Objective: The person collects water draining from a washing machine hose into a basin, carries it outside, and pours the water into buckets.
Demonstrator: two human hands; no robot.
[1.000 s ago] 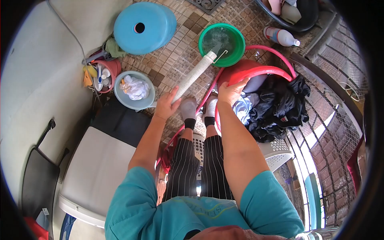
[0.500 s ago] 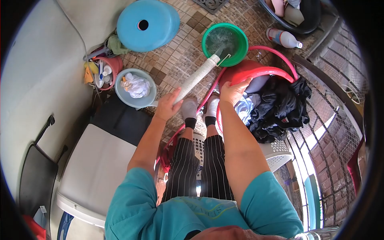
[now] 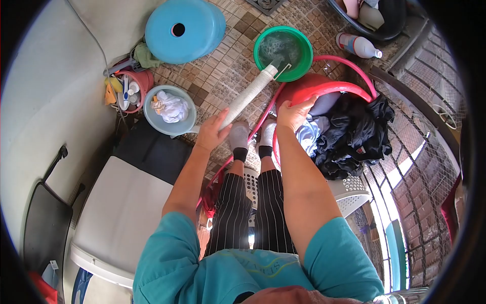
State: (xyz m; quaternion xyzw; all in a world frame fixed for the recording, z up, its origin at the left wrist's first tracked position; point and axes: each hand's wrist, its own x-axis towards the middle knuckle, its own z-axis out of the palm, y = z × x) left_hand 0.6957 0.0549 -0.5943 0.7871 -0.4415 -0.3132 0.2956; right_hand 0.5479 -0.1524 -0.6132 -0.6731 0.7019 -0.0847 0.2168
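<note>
My left hand [image 3: 211, 133] is closed around a white corrugated drain hose [image 3: 248, 96]. The hose slants up and right, and water pours from its tip into a green basin [image 3: 307, 52] of churning water. At the red basin [image 3: 334, 87], my right hand [image 3: 295, 115] grips the near left rim, with the fingers partly hidden. This basin is tilted, with its raised rim on the far side. Black clothes [image 3: 349, 134] and a light blue cloth [image 3: 310, 136] are heaped on its near side, over a white perforated basket [image 3: 353, 195].
A pink hose [image 3: 349, 63] curves behind the red basin and runs between my feet. An upturned blue tub [image 3: 200, 30], a pale basin [image 3: 148, 112] with white laundry, and a pink bucket [image 3: 145, 80] stand left. A bottle [image 3: 357, 46] lies right, beside a metal grille [image 3: 400, 167].
The view has shifted very slightly. Both hands keep their holds, and water still runs from the drain hose into the green basin.
</note>
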